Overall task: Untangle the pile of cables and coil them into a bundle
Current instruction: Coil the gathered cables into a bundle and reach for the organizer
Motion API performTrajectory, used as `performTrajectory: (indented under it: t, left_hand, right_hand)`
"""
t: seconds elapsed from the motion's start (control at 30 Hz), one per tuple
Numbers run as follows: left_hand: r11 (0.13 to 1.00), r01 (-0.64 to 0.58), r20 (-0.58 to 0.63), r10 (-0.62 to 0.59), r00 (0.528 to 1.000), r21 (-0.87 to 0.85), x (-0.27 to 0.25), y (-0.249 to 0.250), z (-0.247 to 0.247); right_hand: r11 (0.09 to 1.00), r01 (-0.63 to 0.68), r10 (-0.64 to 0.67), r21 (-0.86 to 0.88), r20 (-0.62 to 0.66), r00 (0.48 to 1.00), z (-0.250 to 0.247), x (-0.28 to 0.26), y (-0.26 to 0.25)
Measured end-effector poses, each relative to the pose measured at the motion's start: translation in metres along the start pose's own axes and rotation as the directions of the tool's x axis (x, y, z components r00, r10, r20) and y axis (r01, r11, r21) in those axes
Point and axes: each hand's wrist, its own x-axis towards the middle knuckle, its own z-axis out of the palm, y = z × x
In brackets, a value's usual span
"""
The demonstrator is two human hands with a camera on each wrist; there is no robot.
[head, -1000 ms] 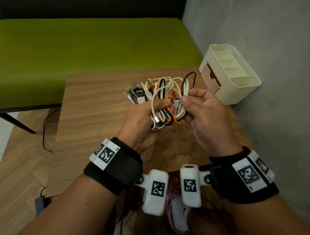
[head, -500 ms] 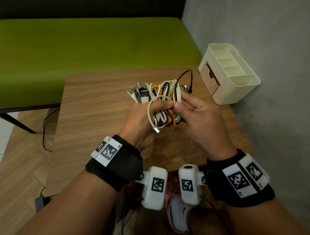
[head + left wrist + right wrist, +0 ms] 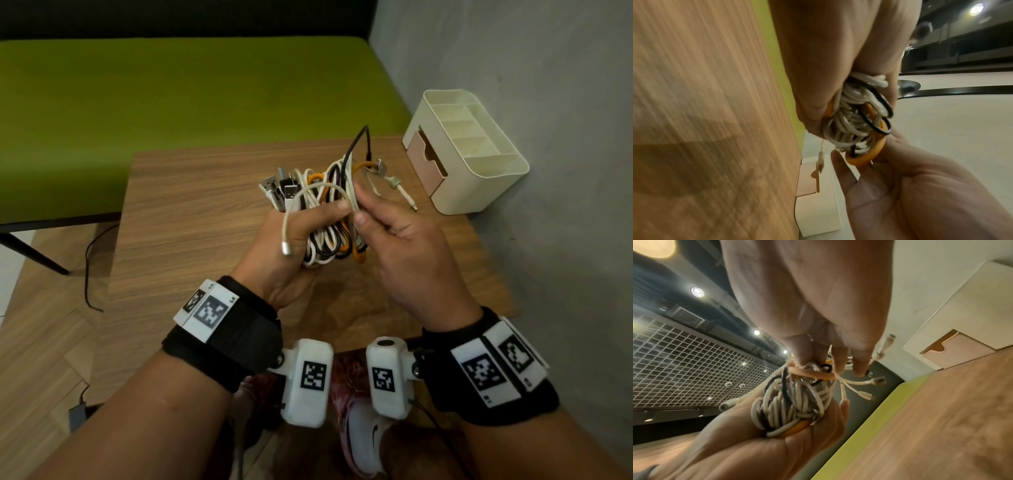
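A coiled bundle of white, black and orange cables is held above the wooden table. My left hand grips the bundle round its middle, thumb across the top. A loose white cable end arches over that thumb and hangs down with its metal plug. My right hand pinches white strands at the bundle's right side. Several USB plugs stick out at the upper left. In the left wrist view the loops bulge below my palm. In the right wrist view my fingers hold the strands.
A cream desk organiser with a pinkish drawer stands at the table's right rear corner, near the grey wall. A green bench lies behind the table. A thin black cord trails on the floor at the left.
The bundle has risen slightly and turned. The loose white end has swung over my left thumb to hang at the left. My right hand has shifted from the bundle's front to its right side.
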Motion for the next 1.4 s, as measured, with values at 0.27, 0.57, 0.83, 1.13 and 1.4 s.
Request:
performTrajectory:
  t: [0.27, 0.57, 0.83, 1.13, 1.4]
  left_hand:
    - [0.998, 0.053, 0.006, -0.053, 0.999, -0.029, -0.002, 0.001, 0.003]
    - [0.998, 0.05, -0.011, -0.05, 0.999, 0.048, -0.005, 0.003, -0.004]
    - [0.996, 0.075, 0.01, -0.075, 0.997, 0.045, 0.0, 0.007, -0.01]
    - [0.924, 0.117, -0.126, -0.076, 0.989, 0.363, 0.002, -0.006, -0.001]
    - [0.922, 0.121, -0.07, -0.102, 0.992, 0.368, -0.002, -0.006, 0.003]
  right_hand:
    - [0.997, -0.04, 0.033, 0.069, 0.111, 0.993, 0.01, -0.002, 0.001]
    - [0.995, -0.099, 0.102, -0.029, 0.138, 0.985, 0.018, -0.004, -0.003]
    - [0.999, -0.048, 0.049, -0.014, 0.106, 0.993, -0.004, -0.001, -0.021]
    - [0.943, 0.283, -0.312, -0.174, -0.168, 0.935, -0.019, 0.001, -0.014]
    - [0.833, 0.199, -0.196, -0.516, 0.06, 0.979, -0.024, 0.007, 0.012]
